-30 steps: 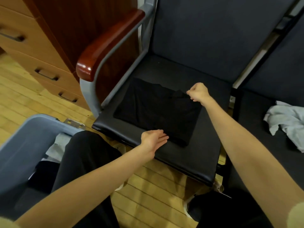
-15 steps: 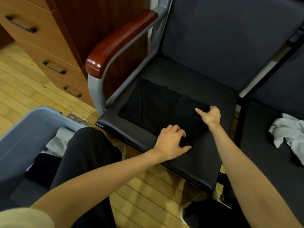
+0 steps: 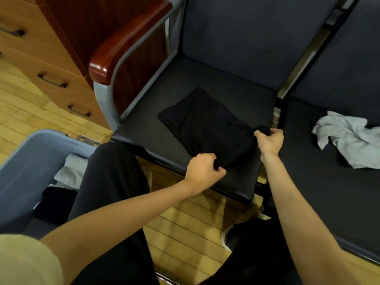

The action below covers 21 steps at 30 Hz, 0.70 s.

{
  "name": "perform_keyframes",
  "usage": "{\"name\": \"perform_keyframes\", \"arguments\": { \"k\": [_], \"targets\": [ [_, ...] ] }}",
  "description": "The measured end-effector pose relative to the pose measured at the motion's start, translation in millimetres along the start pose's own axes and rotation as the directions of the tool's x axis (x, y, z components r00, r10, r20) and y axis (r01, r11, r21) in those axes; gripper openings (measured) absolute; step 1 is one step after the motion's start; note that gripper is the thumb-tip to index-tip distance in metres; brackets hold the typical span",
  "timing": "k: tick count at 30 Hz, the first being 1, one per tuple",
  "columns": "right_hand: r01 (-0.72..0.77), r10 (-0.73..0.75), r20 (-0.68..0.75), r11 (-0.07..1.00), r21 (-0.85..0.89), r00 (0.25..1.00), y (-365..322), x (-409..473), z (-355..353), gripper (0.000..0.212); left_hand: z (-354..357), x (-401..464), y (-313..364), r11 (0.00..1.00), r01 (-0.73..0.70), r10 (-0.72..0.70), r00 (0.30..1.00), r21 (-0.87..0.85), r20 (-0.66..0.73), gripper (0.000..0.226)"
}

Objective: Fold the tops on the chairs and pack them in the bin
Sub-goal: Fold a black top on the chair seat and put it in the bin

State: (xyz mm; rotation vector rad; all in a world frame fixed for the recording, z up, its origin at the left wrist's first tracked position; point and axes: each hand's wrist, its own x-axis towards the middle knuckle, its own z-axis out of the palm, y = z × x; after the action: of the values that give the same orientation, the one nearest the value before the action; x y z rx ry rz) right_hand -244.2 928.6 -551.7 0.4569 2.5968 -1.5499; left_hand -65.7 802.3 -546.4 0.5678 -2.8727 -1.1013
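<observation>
We've got the black top (image 3: 202,124) half-folded on the chair seat (image 3: 242,95), left hand (image 3: 202,171) and right hand (image 3: 268,138) each pinching a near corner. Lift both evenly so the last fold lands square before it goes in the bin (image 3: 30,161).

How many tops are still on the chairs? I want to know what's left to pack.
2. A black top lies on the left seat, gripped by both hands; a grey top lies crumpled on the right seat. None seems hidden.
</observation>
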Motion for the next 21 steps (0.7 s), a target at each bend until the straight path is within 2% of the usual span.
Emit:
{"name": "perform_keyframes", "arguments": {
  "k": [4,9,16,21],
  "targets": [
    [0.169,-0.175,-0.094,0.983,-0.074,0.980,-9.8,-24.1,-31.7,0.034,-17.2,-20.3,13.2,0.922,0.132,-0.106,0.990,-0.365,0.089,0.015],
    [0.244,-0.246,-0.010,0.967,-0.080,0.969,-37.5,-29.2,-34.6,0.024,-29.0,-30.1,10.2,0.814,0.134,-0.133,0.990,-0.565,0.044,0.014],
    [0.256,-0.247,0.084,0.960,-0.112,0.965,-79.1,-19.0,36.6,0.018,-41.4,-2.8,-23.8,0.685,0.170,-0.368,0.920,-0.709,-0.135,0.019],
    [0.229,-0.212,0.137,0.966,-0.122,0.968,-83.7,-4.8,90.2,0.025,-45.1,33.3,-47.2,0.646,0.276,-0.514,0.846,-0.712,-0.138,0.017]
  ]
}}
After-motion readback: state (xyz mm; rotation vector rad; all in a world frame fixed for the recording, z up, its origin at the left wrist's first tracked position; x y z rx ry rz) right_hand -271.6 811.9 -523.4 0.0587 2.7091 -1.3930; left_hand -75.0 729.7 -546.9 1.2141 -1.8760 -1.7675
